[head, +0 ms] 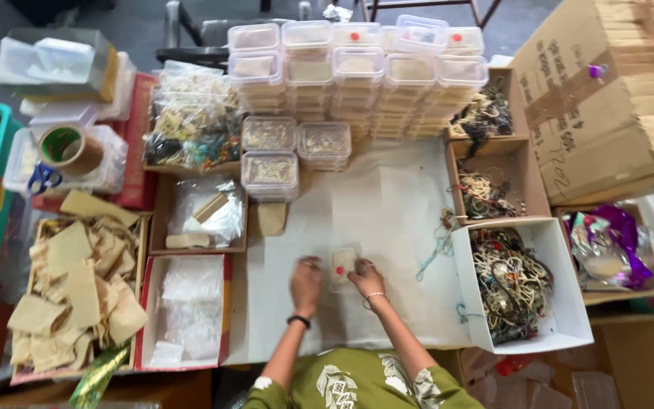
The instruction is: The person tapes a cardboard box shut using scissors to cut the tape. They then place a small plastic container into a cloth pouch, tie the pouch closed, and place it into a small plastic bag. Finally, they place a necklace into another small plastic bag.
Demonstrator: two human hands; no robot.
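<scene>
Clear packet (343, 263) — red dot, beige card

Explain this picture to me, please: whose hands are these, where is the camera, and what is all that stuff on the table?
There is no machine here: a person works with two bare hands, and the one camera sits on their head, looking straight down. The left hand rests flat on the white table cover. The right hand touches a small clear packet with a red dot; whether it grips it is hard to tell. Behind stand stacks of clear lidded boxes. A white box of tangled bead jewellery sits at the right, a tray of tan paper pieces and a box of clear bags at the left.
</scene>
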